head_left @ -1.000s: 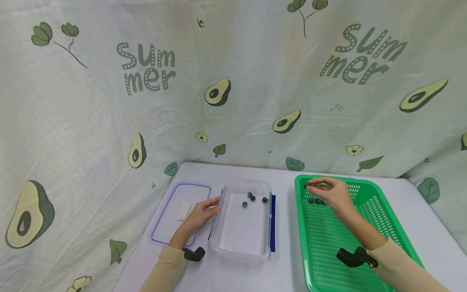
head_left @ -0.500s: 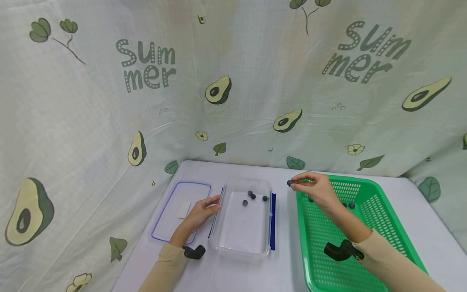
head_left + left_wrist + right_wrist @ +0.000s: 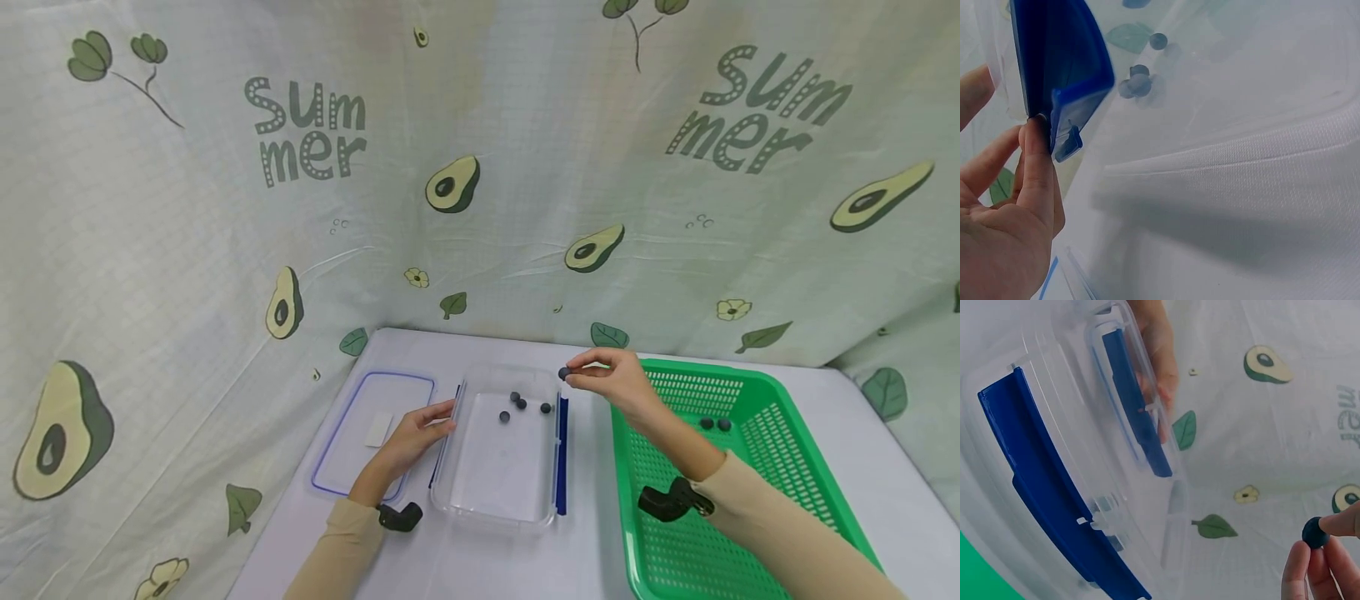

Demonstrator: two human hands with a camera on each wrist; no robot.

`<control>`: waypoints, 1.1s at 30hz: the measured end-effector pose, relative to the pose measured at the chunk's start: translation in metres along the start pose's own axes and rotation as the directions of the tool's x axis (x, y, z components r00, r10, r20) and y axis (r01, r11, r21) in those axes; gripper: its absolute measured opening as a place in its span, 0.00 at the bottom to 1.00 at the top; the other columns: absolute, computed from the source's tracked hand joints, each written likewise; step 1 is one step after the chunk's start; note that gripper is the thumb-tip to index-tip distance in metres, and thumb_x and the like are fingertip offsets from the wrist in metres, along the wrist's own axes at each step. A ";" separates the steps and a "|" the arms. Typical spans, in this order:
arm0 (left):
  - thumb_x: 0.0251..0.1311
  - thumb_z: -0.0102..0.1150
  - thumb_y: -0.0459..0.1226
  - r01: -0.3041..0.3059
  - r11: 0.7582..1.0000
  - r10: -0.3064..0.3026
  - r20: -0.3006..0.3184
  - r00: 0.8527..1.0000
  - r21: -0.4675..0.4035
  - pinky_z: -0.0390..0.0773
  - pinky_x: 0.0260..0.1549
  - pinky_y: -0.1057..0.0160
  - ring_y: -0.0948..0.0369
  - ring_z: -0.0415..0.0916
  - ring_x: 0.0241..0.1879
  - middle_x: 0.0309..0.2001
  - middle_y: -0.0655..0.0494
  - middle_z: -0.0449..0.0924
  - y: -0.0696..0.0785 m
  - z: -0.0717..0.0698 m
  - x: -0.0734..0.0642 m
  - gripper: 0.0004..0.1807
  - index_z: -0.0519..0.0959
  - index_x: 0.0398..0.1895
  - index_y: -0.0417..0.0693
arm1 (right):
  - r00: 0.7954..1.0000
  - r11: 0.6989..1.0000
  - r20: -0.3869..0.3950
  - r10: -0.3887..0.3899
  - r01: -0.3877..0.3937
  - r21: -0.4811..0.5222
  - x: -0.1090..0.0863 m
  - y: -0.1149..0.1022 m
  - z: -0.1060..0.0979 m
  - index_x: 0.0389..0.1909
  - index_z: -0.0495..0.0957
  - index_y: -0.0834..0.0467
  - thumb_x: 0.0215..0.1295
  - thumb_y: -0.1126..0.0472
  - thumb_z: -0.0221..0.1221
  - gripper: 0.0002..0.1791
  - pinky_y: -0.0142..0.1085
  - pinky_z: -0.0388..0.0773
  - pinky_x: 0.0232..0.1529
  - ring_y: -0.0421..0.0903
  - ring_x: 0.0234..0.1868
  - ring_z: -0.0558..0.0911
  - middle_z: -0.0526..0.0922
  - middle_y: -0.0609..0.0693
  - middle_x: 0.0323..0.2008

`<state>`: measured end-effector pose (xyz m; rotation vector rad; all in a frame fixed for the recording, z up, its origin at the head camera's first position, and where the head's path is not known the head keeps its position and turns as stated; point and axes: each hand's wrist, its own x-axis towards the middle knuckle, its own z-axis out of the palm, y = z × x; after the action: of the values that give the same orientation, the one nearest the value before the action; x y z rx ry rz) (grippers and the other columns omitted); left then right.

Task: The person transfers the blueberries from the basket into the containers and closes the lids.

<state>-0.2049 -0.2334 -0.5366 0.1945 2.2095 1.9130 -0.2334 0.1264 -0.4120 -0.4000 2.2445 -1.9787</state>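
Note:
My right hand (image 3: 611, 379) pinches a blueberry (image 3: 1315, 533) between thumb and fingertips, above the far right corner of a clear plastic container (image 3: 495, 518). Inside the container lie several blueberries (image 3: 505, 417) toward its far end. My left hand (image 3: 411, 437) holds the container's left side, its fingertips at the raised blue latch (image 3: 1088, 56). The other blue latch (image 3: 562, 467) hangs out along the right side. To the right stands a green plastic basket (image 3: 633, 542), with two blueberries (image 3: 723, 425) showing near its far end; my right forearm hides part of it.
A clear lid (image 3: 348, 433) with a blue-purple seal lies left of the container, a small white rectangle (image 3: 378, 429) on it. A patterned curtain (image 3: 510, 167) hangs behind the white table (image 3: 592, 542).
My right hand has carried the blueberry left, from over the basket's far left corner to the container's far right corner. The left hand stays at the container's side.

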 end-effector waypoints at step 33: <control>0.67 0.63 0.38 -0.006 1.000 0.006 -0.017 1.000 -0.004 0.64 0.66 0.50 0.46 0.65 0.67 0.66 0.39 0.70 0.001 0.001 -0.002 0.31 0.68 0.70 0.36 | 0.992 0.995 0.100 0.072 -0.065 -0.077 0.028 0.035 0.045 0.33 0.83 0.67 0.58 0.73 0.67 0.04 0.39 0.80 0.42 0.46 0.36 0.86 0.84 0.57 0.37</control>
<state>-0.2027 -0.2328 -0.5359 0.1858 2.2180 1.9291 -0.2520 0.0798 -0.4509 -0.4163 2.2414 -1.8048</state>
